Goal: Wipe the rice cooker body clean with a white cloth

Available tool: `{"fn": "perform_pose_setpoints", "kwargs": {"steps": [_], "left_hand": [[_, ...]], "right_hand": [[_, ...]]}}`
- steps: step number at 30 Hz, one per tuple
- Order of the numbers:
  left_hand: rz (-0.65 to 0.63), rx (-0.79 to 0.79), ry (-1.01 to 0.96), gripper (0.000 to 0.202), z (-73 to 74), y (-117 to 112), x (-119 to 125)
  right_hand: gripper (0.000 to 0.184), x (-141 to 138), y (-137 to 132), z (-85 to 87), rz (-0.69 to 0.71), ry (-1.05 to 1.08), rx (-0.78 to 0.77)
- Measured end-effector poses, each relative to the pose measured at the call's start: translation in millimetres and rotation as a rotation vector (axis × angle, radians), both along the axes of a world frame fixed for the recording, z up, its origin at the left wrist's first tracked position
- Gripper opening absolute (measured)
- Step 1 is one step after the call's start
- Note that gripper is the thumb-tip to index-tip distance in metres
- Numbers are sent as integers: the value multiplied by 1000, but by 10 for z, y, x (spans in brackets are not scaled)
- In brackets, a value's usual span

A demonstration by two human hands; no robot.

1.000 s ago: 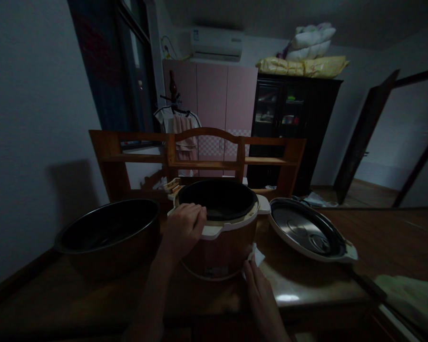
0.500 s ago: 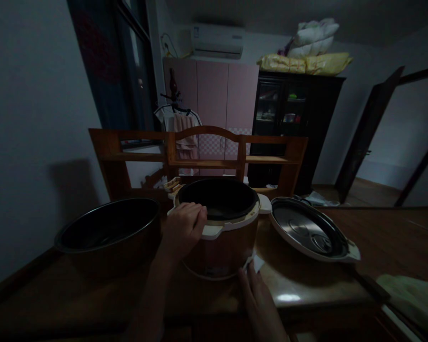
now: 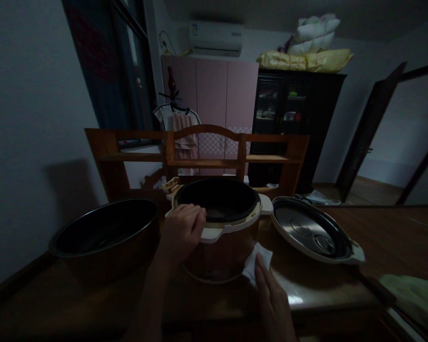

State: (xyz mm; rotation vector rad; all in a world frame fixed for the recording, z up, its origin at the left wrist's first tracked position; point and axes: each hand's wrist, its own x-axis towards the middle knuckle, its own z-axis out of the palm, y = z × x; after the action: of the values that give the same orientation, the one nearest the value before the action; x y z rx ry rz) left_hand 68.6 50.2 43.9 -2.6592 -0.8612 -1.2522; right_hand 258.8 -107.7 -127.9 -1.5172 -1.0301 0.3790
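Observation:
An electric cooker body [image 3: 223,259] with a white rim and side handles stands upright on the wooden desk. My left hand [image 3: 185,225] is closed over the left part of its rim, fingers hooked over the top edge. Low at the cooker's right side, my right hand [image 3: 271,287] holds a white tissue [image 3: 258,260], its fingers pressed together on it. To the left sits a dark round inner pot [image 3: 103,249], its inside in shadow. The cooker's lid [image 3: 310,230], underside up with a metal disc, lies to the right.
The desk [image 3: 317,289] has a wooden shelf rack [image 3: 209,163] along its back. A wall [image 3: 28,190] rises at the left. Pale green cloth [image 3: 410,294] lies at the lower right. Farther off stand a pink wardrobe [image 3: 210,95] and a dark cabinet [image 3: 314,118].
My right hand has moved a little to the right with the tissue, which now shows larger. My left hand stays on the rim. The view has shifted slightly.

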Motion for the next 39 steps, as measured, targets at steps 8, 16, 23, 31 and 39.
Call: {"fn": "perform_pose_setpoints", "kwargs": {"steps": [8,16,23,31,39], "left_hand": [[-12,0,-11,38,2,-1,4],[-37,-24,-39,38,-14,-6,-17],[-18,-44,-19,38,-23,6,-21],[-16,-16,91,39,46,5,-35],[30,44,239,39,201,-189,-71]], "right_hand": [[72,702,154,-96,-72,155,57],[72,805,177,-207,-47,345,30],[75,720,178,-85,-69,511,-34],[82,698,152,-113,-47,319,13],[79,672,164,-129,4,271,32]]}}
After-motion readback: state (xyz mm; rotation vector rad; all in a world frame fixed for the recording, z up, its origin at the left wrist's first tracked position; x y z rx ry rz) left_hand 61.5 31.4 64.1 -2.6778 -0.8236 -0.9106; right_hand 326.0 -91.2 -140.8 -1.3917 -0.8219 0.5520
